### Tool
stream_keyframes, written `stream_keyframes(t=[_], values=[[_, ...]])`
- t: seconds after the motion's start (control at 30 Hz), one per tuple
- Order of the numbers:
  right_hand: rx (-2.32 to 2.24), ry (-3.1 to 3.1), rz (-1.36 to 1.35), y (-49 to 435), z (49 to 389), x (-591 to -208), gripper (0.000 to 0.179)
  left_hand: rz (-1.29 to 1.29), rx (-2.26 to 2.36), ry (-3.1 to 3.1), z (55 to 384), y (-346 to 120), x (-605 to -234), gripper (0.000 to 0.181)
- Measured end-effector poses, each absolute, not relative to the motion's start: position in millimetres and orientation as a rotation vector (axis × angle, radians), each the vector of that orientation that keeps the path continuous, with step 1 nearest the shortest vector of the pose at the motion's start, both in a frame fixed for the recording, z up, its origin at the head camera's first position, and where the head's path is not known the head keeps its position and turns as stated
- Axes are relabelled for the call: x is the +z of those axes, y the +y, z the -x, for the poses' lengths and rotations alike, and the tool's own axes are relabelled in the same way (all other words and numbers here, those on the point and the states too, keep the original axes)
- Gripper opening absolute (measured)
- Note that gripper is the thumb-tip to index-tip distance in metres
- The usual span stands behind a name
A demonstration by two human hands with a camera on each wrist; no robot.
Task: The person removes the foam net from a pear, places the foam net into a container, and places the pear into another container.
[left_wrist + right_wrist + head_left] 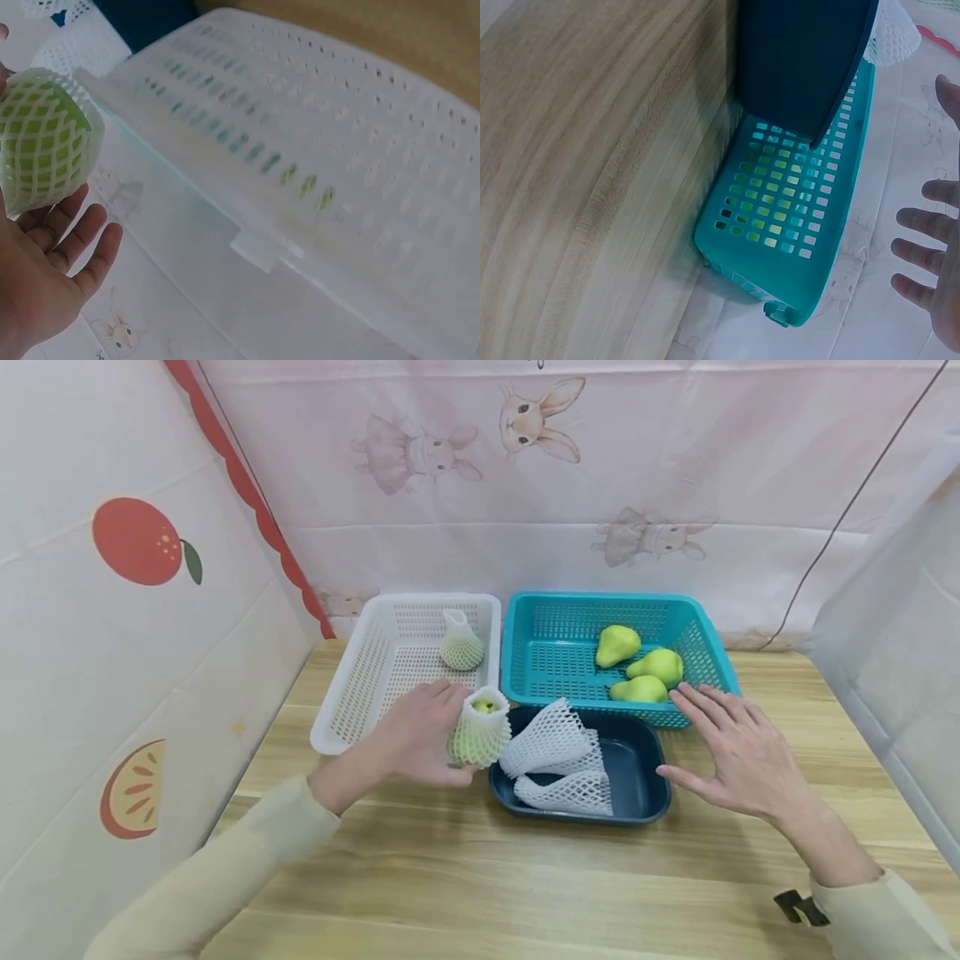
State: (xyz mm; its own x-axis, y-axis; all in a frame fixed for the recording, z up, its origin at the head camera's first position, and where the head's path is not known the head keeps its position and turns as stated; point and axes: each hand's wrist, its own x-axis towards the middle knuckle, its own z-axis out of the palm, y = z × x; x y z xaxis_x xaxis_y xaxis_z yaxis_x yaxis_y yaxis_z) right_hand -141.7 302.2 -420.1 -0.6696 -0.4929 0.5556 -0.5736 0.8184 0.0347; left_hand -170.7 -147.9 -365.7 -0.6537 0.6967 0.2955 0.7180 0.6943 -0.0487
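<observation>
In the head view my left hand holds a green pear in a white foam net, over the front right corner of the white basket. The pear's top shows through the net's mouth. The left wrist view shows the netted pear against my palm, some fingers loosely bent below it. My right hand hovers with spread fingers by the teal basket's front right corner, holding nothing. Three bare green pears lie in the teal basket.
Another netted pear stands in the white basket. Several loose foam nets lie in the left part of a dark blue tray, in front of the teal basket. Patterned cloth hangs behind the wooden table.
</observation>
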Motion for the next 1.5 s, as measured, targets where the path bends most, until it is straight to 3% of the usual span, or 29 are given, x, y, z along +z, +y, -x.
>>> stream_keyframes(t=[0.87, 1.5], values=[[0.209, -2.441, -0.784, 300.4, 141.3, -422.0, 0.104, 1.178, -0.352, -2.554, 117.8, -133.5, -396.8, 0.083], [0.208, -2.437, -0.791, 299.7, 141.2, -424.7, 0.105, 1.341, -0.223, -2.612, 93.2, -116.6, -421.7, 0.09]])
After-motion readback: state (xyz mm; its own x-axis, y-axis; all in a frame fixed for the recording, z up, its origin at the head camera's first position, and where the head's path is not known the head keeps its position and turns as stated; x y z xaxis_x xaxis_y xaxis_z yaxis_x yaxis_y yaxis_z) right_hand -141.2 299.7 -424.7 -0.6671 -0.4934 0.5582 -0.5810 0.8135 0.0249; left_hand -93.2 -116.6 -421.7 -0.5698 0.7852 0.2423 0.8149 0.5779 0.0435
